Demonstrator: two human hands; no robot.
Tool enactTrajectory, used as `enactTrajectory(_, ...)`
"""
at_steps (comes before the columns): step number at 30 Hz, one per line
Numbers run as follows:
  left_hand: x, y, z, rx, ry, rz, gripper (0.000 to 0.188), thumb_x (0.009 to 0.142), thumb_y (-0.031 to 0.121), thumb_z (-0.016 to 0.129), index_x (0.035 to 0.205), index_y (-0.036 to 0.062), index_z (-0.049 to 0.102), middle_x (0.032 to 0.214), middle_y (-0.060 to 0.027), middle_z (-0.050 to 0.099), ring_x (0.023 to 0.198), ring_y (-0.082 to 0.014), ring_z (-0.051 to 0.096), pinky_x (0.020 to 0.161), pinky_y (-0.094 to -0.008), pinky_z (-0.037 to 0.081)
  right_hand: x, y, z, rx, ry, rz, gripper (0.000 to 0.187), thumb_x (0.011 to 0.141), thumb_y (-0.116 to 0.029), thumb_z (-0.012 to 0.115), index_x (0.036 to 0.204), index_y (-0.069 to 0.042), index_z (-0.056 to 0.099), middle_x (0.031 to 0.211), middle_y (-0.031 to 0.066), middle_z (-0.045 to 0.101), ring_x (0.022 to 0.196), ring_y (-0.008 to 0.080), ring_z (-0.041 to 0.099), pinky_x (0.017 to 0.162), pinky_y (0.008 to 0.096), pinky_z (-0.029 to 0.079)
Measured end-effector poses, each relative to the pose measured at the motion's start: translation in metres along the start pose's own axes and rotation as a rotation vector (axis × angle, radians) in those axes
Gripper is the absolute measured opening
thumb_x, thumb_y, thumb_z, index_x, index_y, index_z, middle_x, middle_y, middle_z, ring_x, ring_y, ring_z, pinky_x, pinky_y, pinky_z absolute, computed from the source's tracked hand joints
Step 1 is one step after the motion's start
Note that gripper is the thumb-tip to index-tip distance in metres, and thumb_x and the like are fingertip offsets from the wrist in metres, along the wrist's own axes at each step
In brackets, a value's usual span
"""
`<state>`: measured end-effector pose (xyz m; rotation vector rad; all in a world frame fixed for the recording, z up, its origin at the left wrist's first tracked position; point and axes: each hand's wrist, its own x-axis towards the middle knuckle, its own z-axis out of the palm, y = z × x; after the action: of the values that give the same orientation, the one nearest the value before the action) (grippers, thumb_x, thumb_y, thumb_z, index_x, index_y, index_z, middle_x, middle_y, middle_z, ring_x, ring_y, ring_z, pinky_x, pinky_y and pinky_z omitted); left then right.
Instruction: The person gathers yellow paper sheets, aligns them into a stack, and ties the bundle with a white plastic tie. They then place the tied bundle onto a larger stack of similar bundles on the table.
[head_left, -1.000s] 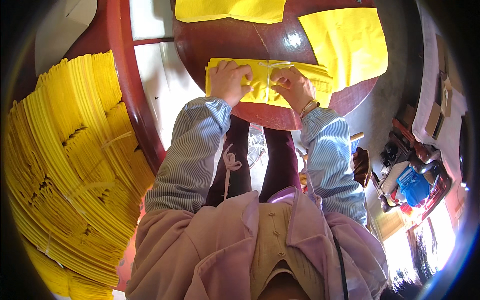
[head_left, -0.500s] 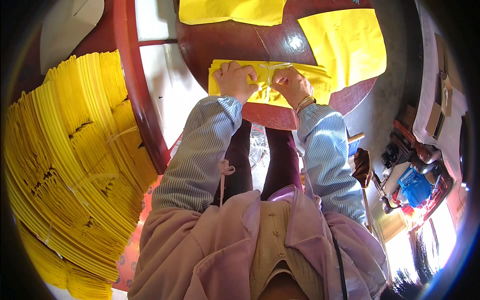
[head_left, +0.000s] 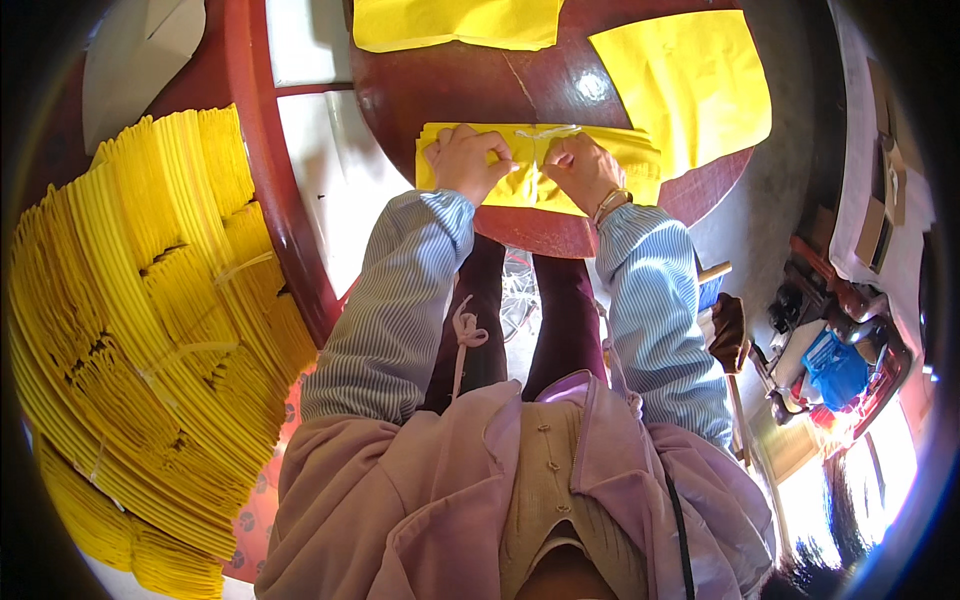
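fingers (head_left: 494, 146) of the left hand (head_left: 464, 164) and right hand (head_left: 586, 173) are set narrow beside the white string (head_left: 547, 132); whether its ends are gripped cannot be told. the yellow bundle (head_left: 630, 153) is laid under both on the table (head_left: 440, 88). tying appears in hand; even tension is next called for.

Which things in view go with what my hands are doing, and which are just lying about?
Seem part of the job:
- flat rectangular yellow stack under left hand and right hand
- thin white string across it
- glossy dark-red round table
- likely, large layered yellow bundles, left

Seem just lying about:
- crumpled blue plastic bag, right
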<state>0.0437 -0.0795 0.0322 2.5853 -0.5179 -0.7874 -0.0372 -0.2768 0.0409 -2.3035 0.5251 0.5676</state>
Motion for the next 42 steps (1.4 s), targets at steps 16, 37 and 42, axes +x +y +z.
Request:
enactTrajectory(16, -0.003, 0.004, 0.001, -0.025, 0.018, -0.024, 0.020, 0.076, 0.042, 0.086, 0.085, 0.0247, 0.080, 0.107, -0.0029, 0.063, 0.117, -0.0287, 0.053, 0.101, -0.0521, 0.033, -0.030, 0.001, 0.015, -0.012, 0.266, -0.302, 0.020, 0.083, -0.015, 0.081, 0.096, -0.012, 0.065, 0.090, 0.0038, 0.067, 0.084, 0.0256, 0.071, 0.072, 0.0393, 0.056)
enactTrajectory(37, -0.002, 0.000, 0.012, -0.027, 0.121, 0.004, 0.034, 0.077, 0.052, 0.086, 0.085, 0.0201, 0.079, 0.105, -0.0039, 0.063, 0.114, -0.0282, 0.053, 0.095, -0.0517, 0.033, -0.033, -0.002, 0.022, -0.049, 0.398, -0.172, 0.015, 0.084, -0.024, 0.078, 0.089, -0.013, 0.070, 0.086, 0.0038, 0.069, 0.084, 0.0265, 0.068, 0.077, 0.0430, 0.047)
enactTrajectory(42, -0.002, -0.003, 0.018, -0.019, 0.170, 0.027, 0.034, 0.077, 0.052, 0.086, 0.085, 0.0202, 0.078, 0.104, -0.0024, 0.064, 0.112, -0.0285, 0.054, 0.094, -0.0519, 0.033, -0.054, -0.007, 0.033, -0.027, 0.461, -0.433, 0.036, 0.087, -0.011, 0.075, 0.122, -0.006, 0.070, 0.125, 0.0110, 0.067, 0.119, 0.0318, 0.062, 0.099, 0.0455, 0.049)
